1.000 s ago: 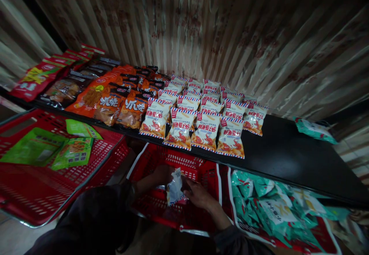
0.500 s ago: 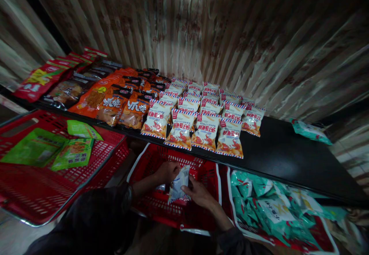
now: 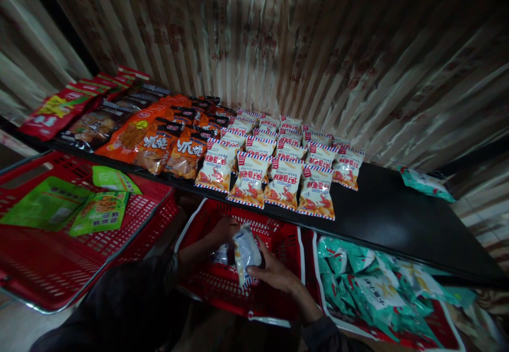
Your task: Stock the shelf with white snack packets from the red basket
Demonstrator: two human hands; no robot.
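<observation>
Over the middle red basket (image 3: 278, 293), my right hand (image 3: 274, 271) grips a small white snack bag (image 3: 245, 252) between thumb and fingers, its back face up. At the bag's upper left is my left hand (image 3: 226, 230); its fingers are dark and partly hidden, so whether they grip the bag is unclear. Another shiny packet (image 3: 221, 254) lies in the basket under my left wrist. Just beyond, white shrimp snack bags (image 3: 282, 182) stand in several rows on the black shelf (image 3: 382, 219).
Orange bags (image 3: 185, 153), dark bags (image 3: 93, 124) and red bags (image 3: 59, 111) fill the shelf's left side. A teal bag (image 3: 425, 182) lies at its right. The left red basket (image 3: 24, 267) holds green packets (image 3: 99, 211); the right basket holds many teal bags (image 3: 374, 288).
The bag in my right hand has turned more upright and shifted slightly left. My left hand has moved a little left and up.
</observation>
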